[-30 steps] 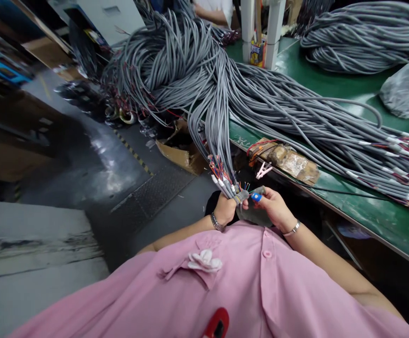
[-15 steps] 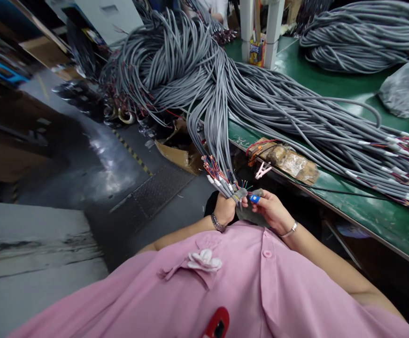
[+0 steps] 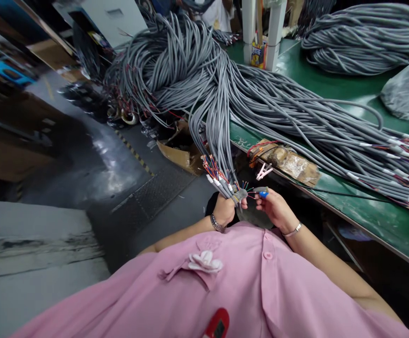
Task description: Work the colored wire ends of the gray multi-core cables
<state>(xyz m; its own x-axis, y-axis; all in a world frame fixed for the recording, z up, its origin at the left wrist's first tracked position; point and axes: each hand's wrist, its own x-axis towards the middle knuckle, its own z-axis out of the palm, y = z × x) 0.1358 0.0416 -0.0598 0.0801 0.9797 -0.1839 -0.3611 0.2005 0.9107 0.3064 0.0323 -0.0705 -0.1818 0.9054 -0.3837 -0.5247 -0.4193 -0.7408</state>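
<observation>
Several grey cable ends (image 3: pixel 227 187) are bunched in my left hand (image 3: pixel 225 209), whose fingers are wrapped round them. Thin coloured wires fan out from the cable ends. Close by on the right, my right hand (image 3: pixel 273 206) has its fingers bent together near the wires; a blue covering (image 3: pixel 263 194) shows at a fingertip. Whatever those fingers pinch is too small to name. From the bunch, the cables run up to a large grey cable pile (image 3: pixel 176 56) at the table's edge.
On the green table (image 3: pixel 334 192) lie a taped block (image 3: pixel 292 164), a pink clip (image 3: pixel 263 172), a cable coil (image 3: pixel 362 40) and a plastic bag (image 3: pixel 406 89). An open carton (image 3: pixel 179 157) stands below. A person (image 3: pixel 218 16) is beyond the pile.
My right hand has moved a little to the right, away from my left hand, and more thin wires show between them. My left hand keeps its hold on the cables.
</observation>
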